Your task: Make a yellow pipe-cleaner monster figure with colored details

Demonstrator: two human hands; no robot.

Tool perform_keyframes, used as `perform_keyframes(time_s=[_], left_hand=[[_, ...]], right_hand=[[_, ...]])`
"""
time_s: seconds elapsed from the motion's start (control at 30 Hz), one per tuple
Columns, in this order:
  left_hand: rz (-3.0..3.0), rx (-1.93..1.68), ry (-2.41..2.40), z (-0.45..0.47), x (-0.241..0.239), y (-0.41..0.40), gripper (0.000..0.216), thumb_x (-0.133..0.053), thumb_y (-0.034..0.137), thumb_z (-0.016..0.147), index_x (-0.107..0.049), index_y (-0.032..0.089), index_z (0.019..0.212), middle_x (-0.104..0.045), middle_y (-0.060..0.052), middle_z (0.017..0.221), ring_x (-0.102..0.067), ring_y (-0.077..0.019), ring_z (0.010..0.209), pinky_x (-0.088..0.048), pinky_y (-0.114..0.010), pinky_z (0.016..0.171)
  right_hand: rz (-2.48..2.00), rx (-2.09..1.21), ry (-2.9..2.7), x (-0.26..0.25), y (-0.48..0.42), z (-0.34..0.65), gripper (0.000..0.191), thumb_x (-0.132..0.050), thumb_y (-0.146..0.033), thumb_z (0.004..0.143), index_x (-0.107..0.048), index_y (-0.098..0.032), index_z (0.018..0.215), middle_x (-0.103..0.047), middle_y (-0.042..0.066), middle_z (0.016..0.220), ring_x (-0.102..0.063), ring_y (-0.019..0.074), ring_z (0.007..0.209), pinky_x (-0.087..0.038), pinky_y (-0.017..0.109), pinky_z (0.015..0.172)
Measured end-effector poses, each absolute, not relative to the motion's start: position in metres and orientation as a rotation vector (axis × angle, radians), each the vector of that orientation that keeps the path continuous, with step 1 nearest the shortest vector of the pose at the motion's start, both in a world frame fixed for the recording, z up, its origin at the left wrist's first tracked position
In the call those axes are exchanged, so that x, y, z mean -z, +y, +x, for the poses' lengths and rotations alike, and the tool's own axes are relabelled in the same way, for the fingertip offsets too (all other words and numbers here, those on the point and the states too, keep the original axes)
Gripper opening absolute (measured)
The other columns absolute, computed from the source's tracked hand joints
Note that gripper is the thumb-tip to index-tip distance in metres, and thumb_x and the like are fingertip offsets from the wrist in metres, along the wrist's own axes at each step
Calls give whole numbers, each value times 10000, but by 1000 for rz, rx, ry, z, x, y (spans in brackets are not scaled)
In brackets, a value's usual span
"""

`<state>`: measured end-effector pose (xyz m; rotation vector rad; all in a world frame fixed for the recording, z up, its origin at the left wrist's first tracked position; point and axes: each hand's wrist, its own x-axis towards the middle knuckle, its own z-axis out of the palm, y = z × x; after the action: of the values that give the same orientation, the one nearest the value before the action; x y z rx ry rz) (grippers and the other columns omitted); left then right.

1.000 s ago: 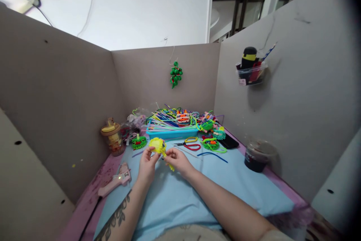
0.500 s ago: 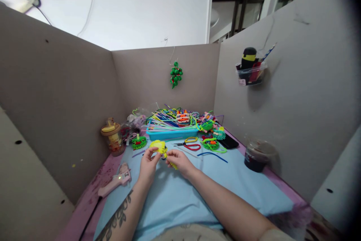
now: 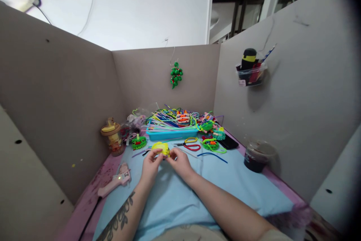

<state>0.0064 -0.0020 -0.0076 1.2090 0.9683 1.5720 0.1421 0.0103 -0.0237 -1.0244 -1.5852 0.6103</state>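
Both of my hands meet over the light blue mat (image 3: 180, 196) and pinch a small yellow pipe-cleaner figure (image 3: 160, 147). My left hand (image 3: 150, 165) grips its left underside, with the fingers closed on it. My right hand (image 3: 179, 162) closes on its right end, and the figure lies tipped nearly flat between them. A green pipe-cleaner figure (image 3: 139, 142) sits just left of it. Scissors with yellow and red handles (image 3: 189, 143) lie just to the right.
A blue tray (image 3: 172, 133) heaped with coloured pipe cleaners stands at the back. A pink glue gun (image 3: 116, 179) lies left, beside a jar (image 3: 113, 137). More green figures (image 3: 211, 144), a dark phone (image 3: 229, 141) and a dark cup (image 3: 255, 156) are right. Grey partitions enclose the desk.
The yellow figure has tipped from upright to nearly flat and lower. My right hand has slid up along its tail until it meets my left hand.
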Motion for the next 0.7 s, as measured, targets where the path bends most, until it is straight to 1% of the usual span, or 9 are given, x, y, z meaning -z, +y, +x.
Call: perform_keyframes(time_s=[0.1, 0.23, 0.4, 0.57, 0.7], left_hand=[[1142, -1539, 915, 8, 6, -3, 362, -747, 299, 586, -652, 136, 895, -687, -78, 860, -642, -190, 750, -485, -303, 736], [997, -1482, 842, 7, 5, -5, 416, -761, 298, 567, -670, 135, 940, -702, -94, 880, -648, -201, 786, -472, -324, 792], [951, -1462, 868, 4, 6, -4, 462, -771, 331, 549, -692, 121, 954, -705, -123, 896, -649, -222, 802, -467, -348, 814], [1046, -1439, 906, 3, 9, -2, 500, -760, 370, 566, -685, 147, 1007, -695, -136, 961, -644, -244, 861, -469, -352, 829], [1063, -1461, 892, 4, 11, -1, 508, -762, 369, 564, -680, 152, 1016, -683, -138, 1005, -632, -264, 917, -452, -382, 870]], right_hand=[[-1028, -482, -1615, 23, 10, 143, 90, -598, -235, 712, -522, -191, 690, -527, -14, 680, -483, 134, 645, -365, 239, 594], [-1029, -443, -1630, 21, 11, 144, 110, -603, -248, 712, -513, -187, 698, -512, -13, 682, -489, 138, 645, -379, 236, 583], [-1027, -288, -1745, 23, 12, 149, 25, -553, -174, 738, -561, -190, 719, -548, 13, 720, -519, 159, 702, -398, 258, 635], [-1024, -178, -1785, 26, 12, 153, 97, -519, -155, 765, -605, -197, 781, -588, 30, 760, -542, 169, 748, -412, 268, 680], [-1014, -166, -1775, 26, 12, 153, 107, -513, -160, 777, -615, -195, 781, -599, 36, 756, -548, 173, 752, -419, 272, 690]])
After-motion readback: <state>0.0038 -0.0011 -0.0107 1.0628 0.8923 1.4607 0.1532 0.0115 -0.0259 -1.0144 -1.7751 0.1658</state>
